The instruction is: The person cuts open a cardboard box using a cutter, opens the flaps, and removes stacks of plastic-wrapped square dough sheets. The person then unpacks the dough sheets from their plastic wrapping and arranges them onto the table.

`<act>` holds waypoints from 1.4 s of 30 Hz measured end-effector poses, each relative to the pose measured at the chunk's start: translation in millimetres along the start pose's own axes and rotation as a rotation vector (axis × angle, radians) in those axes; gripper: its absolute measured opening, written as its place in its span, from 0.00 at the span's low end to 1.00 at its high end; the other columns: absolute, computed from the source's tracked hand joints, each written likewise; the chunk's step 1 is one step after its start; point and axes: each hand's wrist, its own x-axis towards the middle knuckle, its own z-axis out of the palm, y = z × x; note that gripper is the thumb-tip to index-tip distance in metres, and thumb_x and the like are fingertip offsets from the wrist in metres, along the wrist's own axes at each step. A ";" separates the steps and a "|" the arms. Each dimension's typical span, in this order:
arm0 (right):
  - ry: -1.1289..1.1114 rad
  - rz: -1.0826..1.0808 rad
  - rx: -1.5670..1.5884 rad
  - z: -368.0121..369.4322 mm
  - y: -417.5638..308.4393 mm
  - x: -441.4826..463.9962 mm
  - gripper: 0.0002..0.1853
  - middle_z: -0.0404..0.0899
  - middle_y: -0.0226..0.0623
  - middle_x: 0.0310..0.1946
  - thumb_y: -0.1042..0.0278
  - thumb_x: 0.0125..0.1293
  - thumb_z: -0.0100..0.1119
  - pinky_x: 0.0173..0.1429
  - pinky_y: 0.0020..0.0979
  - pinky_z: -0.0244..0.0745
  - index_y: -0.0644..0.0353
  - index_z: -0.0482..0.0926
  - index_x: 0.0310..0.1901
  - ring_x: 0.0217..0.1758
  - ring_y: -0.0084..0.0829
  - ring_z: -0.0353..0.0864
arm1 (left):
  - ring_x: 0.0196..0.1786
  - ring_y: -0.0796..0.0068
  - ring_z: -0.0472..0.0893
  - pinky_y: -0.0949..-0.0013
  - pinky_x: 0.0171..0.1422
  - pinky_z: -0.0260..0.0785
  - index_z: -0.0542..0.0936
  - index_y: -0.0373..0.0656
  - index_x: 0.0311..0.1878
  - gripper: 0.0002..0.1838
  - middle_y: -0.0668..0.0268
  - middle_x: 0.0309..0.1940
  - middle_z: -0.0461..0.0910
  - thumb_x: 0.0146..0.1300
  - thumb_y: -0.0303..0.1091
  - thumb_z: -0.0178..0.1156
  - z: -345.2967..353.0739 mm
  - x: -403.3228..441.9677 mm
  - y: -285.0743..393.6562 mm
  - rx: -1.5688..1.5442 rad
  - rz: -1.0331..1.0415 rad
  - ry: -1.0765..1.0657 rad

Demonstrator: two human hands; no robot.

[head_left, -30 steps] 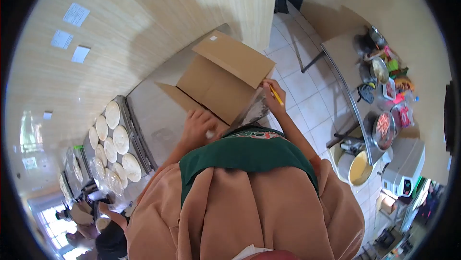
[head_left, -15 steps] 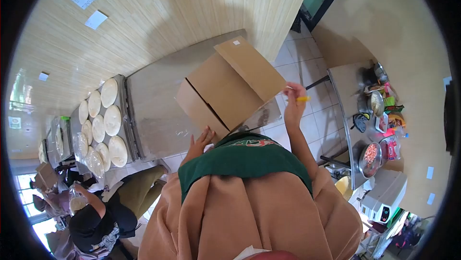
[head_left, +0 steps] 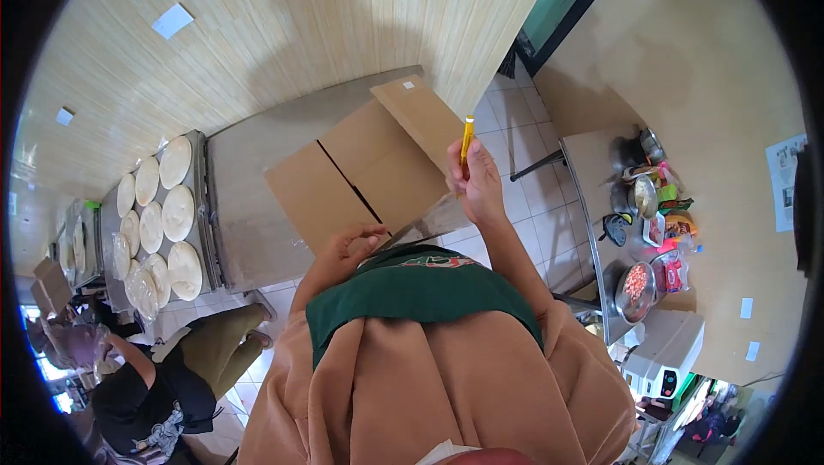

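A brown cardboard box (head_left: 390, 156) lies on the table in front of me, with a dark slit running between two of its panels. One flap (head_left: 418, 105) with a small white label sticks out at its far right. My right hand (head_left: 476, 180) is closed round a slim yellow pen-shaped tool (head_left: 467, 143), held upright by the box's right edge. Whether it is a marker or a cutter I cannot tell. At the box's near edge is my left hand (head_left: 348, 252), fingers partly bent and apart, holding nothing visible.
Flat round dough pieces (head_left: 151, 226) fill a tray (head_left: 204, 208) at left. A person in a black shirt (head_left: 154, 396) is at lower left. On the right, a side table (head_left: 588, 173) bears bowls and packets, including a bowl of pink pieces (head_left: 635, 286). A wood-patterned wall (head_left: 326, 19) rises behind.
My right hand has come up and inward, turning the yellow tool from sideways to upright. The left panel now lies spread wider. My left hand's fingers are more bent. The whole view has shifted slightly.
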 end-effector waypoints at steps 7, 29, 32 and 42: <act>-0.053 -0.029 -0.176 -4.1 12.0 -11.3 0.20 0.66 0.21 0.22 0.50 0.77 0.43 0.27 0.20 0.57 0.57 0.77 0.42 0.22 0.15 0.61 | 0.60 0.69 0.76 0.65 0.66 0.65 0.77 0.40 0.59 0.17 0.62 0.54 0.80 0.71 0.36 0.56 -12.3 -21.8 5.4 -0.207 -0.090 -0.300; -1.536 0.112 -1.219 123.5 124.4 -47.1 0.13 0.84 0.49 0.36 0.64 0.58 0.60 0.46 0.45 0.77 0.61 0.84 0.41 0.40 0.50 0.84 | 0.35 0.52 0.84 0.55 0.42 0.76 0.84 0.43 0.37 0.12 0.56 0.32 0.85 0.53 0.40 0.65 -32.7 -82.9 -88.4 0.598 -0.208 0.068; -1.602 0.164 -1.418 149.2 156.0 -55.3 0.15 0.84 0.48 0.39 0.61 0.59 0.59 0.45 0.45 0.77 0.59 0.84 0.44 0.41 0.50 0.84 | 0.34 0.56 0.85 0.57 0.40 0.75 0.83 0.45 0.34 0.11 0.60 0.29 0.85 0.52 0.40 0.66 -47.6 -100.9 -79.2 0.637 -0.309 0.191; -1.739 0.549 -1.373 150.0 231.7 -65.8 0.27 0.83 0.53 0.43 0.42 0.62 0.51 0.51 0.50 0.74 0.60 0.83 0.47 0.47 0.51 0.82 | 0.30 0.64 0.84 0.62 0.32 0.71 0.81 0.49 0.32 0.08 0.68 0.25 0.84 0.53 0.40 0.66 -43.7 -140.8 -75.5 0.717 -0.342 0.396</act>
